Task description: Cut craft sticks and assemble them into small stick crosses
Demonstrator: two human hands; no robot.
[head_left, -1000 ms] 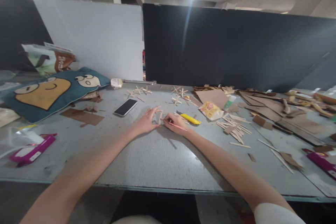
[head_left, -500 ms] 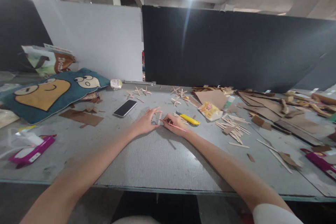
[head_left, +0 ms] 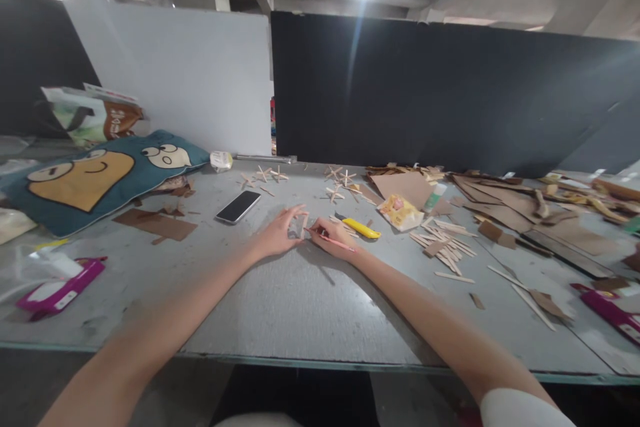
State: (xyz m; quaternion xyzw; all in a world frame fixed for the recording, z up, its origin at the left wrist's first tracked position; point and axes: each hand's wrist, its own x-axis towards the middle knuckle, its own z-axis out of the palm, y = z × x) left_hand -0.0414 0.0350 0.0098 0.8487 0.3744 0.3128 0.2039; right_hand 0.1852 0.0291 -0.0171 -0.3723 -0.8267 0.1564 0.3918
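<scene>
Both my hands rest on the grey table near its middle. My right hand is closed round a thin pink pencil, whose tip points left toward my other hand. My left hand arches over a small wooden stick piece, its fingertips pressing it down against the tabletop. A yellow utility knife lies just behind my right hand.
A black phone lies to the left, behind it small stick stars. Loose wooden sticks, a snack packet and cardboard scraps spread to the right. A teal cushion and a magenta box sit left.
</scene>
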